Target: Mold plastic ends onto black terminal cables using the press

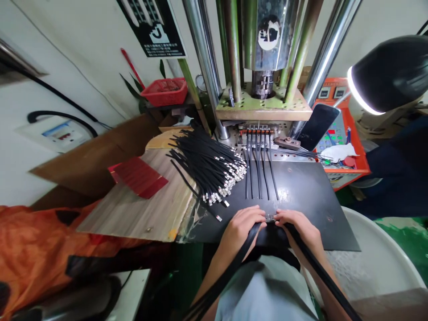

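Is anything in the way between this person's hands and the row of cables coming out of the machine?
Nothing visible. Only black tabletop lies between the left hand, the right hand and the near ends of the row of cables. The pile of cables sits off to the left.

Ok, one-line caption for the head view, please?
Left hand and right hand hold black cords before a press, a pile of silver-tipped cords lying to the left.
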{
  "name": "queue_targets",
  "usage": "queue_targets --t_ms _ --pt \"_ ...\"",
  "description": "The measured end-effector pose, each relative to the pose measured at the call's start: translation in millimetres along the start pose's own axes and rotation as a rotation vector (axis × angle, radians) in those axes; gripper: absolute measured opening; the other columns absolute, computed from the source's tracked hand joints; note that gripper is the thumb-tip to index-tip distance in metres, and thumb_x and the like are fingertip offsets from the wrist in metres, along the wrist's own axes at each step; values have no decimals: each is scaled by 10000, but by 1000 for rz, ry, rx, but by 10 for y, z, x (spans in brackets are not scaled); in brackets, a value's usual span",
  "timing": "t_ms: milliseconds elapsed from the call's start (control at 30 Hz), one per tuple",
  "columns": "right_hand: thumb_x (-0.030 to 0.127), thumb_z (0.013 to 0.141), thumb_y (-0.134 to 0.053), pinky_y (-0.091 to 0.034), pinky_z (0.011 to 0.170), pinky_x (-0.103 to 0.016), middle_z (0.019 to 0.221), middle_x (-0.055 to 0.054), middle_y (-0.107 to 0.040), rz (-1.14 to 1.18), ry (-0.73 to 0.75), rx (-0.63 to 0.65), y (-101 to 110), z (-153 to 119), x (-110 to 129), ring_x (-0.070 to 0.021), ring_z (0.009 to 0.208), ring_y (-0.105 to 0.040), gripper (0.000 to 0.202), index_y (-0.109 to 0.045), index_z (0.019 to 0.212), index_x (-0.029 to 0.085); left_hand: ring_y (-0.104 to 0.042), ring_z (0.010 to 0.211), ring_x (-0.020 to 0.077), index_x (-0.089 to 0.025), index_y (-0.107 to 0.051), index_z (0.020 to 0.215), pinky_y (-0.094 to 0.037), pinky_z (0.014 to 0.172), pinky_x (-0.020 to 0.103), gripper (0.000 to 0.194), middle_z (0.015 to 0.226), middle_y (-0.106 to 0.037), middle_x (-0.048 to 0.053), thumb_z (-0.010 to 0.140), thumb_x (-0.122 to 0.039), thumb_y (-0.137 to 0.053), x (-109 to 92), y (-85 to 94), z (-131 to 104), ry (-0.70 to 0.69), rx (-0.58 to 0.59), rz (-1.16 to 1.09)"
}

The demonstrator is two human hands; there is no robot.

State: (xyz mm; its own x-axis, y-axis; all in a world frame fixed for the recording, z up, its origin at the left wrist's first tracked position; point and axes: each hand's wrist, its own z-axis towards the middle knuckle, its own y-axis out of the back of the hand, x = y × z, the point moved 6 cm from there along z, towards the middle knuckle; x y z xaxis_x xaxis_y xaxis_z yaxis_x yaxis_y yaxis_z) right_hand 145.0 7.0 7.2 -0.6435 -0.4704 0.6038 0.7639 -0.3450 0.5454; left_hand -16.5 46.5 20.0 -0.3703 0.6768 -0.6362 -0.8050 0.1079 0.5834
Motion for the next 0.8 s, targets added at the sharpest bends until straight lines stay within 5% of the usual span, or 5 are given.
queue_targets --t_ms 133,300,667,800 --pt "56 933 -470 -513 879 -302 947 -10 -730 -70 53 36 -45 -1 63 -164 1003 -683 211 -592 997 215 -677 1050 203 -183 -642 872 -559 909 350 82 966 -737 50 882 -113 -600 24 -53 55 64 -30 -32" --pt "48 925 -504 -508 893 -285 971 -43 -721 -108 125 23 -62 8 136 -164 1013 -674 197 -595 1046 173 -697 990 206 -179 -610 895 -562 826 333 61 921 -734 51 893 -123 -584 25 -109 69 -42 -90 41" --pt "74 940 -511 -522 895 -296 984 -67 -734 -197 179 26 -82 -101 136 -190 1032 -676 178 -597 1078 148 -678 1008 186 -185 -571 869 -538 909 333 103 910 -714 33 915 -114 -512 8 -75 74 -1 23 44" --pt "126 981 -465 -507 854 -291 937 -46 -737 -252 168 35 -71 -59 158 -179 956 -696 156 -604 1043 164 -672 918 189 -182 -538 891 -551 876 342 135 895 -674 39 913 -94 -438 11 -139 93 3 175 120"
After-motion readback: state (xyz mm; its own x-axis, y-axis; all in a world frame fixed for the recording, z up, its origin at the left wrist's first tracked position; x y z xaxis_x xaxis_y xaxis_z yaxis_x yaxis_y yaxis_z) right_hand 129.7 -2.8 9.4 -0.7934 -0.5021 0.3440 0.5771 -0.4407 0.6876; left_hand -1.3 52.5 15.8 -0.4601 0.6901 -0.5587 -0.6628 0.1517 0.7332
